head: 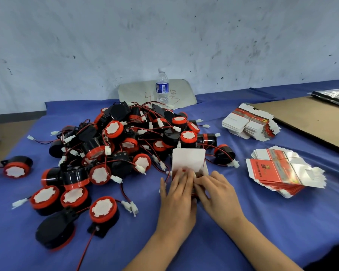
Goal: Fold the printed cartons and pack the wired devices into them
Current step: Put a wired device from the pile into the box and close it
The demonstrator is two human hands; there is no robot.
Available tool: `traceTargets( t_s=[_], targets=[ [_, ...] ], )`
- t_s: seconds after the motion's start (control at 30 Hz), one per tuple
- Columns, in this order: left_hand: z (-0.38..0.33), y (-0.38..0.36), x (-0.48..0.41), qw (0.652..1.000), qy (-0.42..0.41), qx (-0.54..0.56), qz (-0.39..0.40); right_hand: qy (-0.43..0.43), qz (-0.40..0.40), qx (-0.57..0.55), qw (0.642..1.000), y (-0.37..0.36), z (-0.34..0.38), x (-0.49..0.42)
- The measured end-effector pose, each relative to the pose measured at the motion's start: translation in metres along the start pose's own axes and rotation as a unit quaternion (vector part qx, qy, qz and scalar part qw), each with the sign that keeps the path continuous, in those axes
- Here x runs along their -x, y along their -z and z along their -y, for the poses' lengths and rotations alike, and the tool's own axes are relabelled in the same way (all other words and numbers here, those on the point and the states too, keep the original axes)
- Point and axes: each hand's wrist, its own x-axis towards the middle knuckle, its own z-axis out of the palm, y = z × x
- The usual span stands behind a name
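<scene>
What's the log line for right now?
left hand: fingers flat on carton | right hand: at carton's opening, grip unclear | lid: up | device pile: behind-left

Carton (188,160) lower half and contents behind blurred hands (179,194).
</scene>
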Motion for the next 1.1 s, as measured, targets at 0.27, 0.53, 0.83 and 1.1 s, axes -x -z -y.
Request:
traceTargets(
  t_s=[0.27, 0.53, 0.83, 1.1],
  targets=[
    [-0.006, 0.008, -0.004, 0.998, 0.042, 0.040, 0.034, -0.142, -0.090, -0.236, 0.957, 0.002, -0.005, 0.002],
    [-0.009, 0.012, -0.014, 0.998, 0.010, -0.029, 0.046, -0.219, -0.028, -0.301, 0.928, 0.006, -0.008, 0.001],
    [0.002, 0.007, -0.020, 0.996, -0.004, 0.035, 0.085, -0.280, 0.042, -0.421, 0.862, 0.001, -0.013, 0.001],
    [0.008, 0.002, -0.008, 0.972, 0.005, 0.191, -0.136, -0.285, 0.070, -0.358, 0.886, 0.000, -0.018, -0.001]
  ],
)
